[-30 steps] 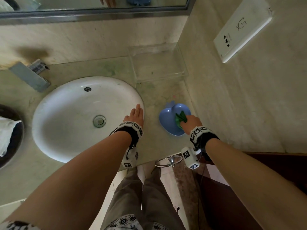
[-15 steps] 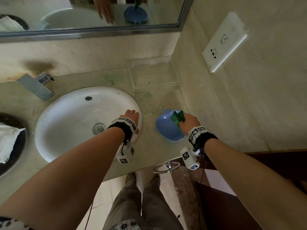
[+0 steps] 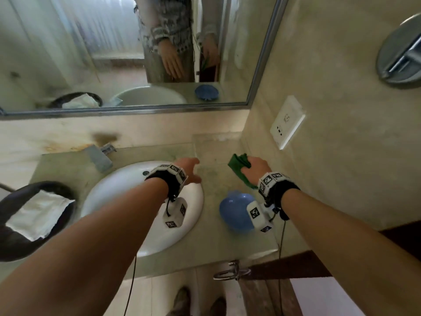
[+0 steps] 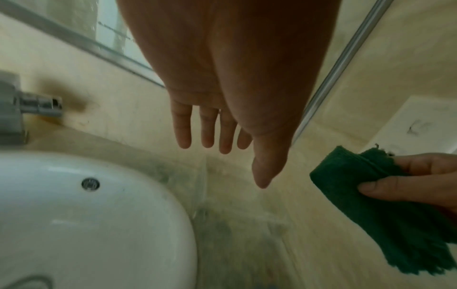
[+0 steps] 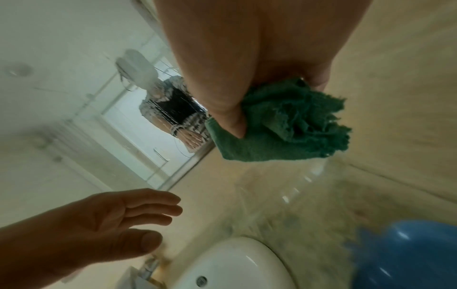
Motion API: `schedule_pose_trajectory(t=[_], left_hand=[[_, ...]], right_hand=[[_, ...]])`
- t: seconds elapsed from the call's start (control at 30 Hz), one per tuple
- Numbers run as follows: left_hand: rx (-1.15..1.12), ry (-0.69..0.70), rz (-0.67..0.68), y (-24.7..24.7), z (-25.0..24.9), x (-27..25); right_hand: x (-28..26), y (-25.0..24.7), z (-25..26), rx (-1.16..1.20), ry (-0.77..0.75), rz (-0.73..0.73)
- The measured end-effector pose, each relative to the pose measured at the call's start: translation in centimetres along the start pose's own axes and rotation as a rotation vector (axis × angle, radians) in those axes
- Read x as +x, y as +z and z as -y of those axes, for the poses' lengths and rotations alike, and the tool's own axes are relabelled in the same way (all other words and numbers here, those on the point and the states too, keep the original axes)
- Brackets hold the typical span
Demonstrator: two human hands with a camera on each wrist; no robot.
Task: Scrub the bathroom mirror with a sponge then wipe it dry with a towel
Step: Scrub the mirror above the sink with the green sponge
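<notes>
My right hand (image 3: 256, 167) grips a dark green scrub sponge (image 3: 239, 166), held in the air above the counter and below the mirror (image 3: 114, 46). In the right wrist view the sponge (image 5: 284, 125) bunches under my thumb and fingers. In the left wrist view the sponge (image 4: 385, 201) shows at the right. My left hand (image 3: 190, 171) hovers open over the far rim of the white sink (image 3: 127, 195), fingers (image 4: 205, 127) straight and holding nothing. A white towel (image 3: 36, 215) lies folded in a black bowl (image 3: 13, 242) at the left.
A blue dish (image 3: 237, 210) sits on the counter under my right wrist. A clear plastic tray (image 3: 216, 147) stands in the back corner, a tap (image 3: 100, 156) behind the sink, a wall socket (image 3: 287, 122) on the right wall. A metal ring (image 3: 232, 273) hangs below the counter edge.
My right hand lifted the green sponge out of the blue dish and moved it up towards the mirror. My left hand left the sink rim and rose. The view tilted up.
</notes>
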State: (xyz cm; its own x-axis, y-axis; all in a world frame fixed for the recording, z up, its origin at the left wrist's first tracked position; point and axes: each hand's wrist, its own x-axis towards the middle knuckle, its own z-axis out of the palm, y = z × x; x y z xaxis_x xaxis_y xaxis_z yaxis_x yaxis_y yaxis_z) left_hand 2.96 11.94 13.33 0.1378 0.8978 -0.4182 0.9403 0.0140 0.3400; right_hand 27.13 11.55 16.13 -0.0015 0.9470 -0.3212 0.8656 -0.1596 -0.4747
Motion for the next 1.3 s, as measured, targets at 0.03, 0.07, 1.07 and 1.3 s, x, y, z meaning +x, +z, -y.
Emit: schedule_pose_trajectory(t=[0.03, 0.07, 1.07, 1.3], left_hand=[[-0.01, -0.009, -0.036, -1.6, -0.2, -0.5], [-0.009, -0.015, -0.076, -3.2, -0.5, -1.0], [0.33, 0.116, -0.938, -49.0, -4.4, -16.8], [0.435, 0.098, -1.096, -55.1, -5.8, -17.0]], right_hand=[[0.2, -1.0, 1.0, 0.012, -0.036, -0.022], [0.4, -1.9, 2.0, 0.022, -0.072, -0.046], [-4.9, -34.5, 36.2, -0.051, -0.631, -0.85], [-4.6, -38.9, 37.5, -0.124, -0.613, -0.963]])
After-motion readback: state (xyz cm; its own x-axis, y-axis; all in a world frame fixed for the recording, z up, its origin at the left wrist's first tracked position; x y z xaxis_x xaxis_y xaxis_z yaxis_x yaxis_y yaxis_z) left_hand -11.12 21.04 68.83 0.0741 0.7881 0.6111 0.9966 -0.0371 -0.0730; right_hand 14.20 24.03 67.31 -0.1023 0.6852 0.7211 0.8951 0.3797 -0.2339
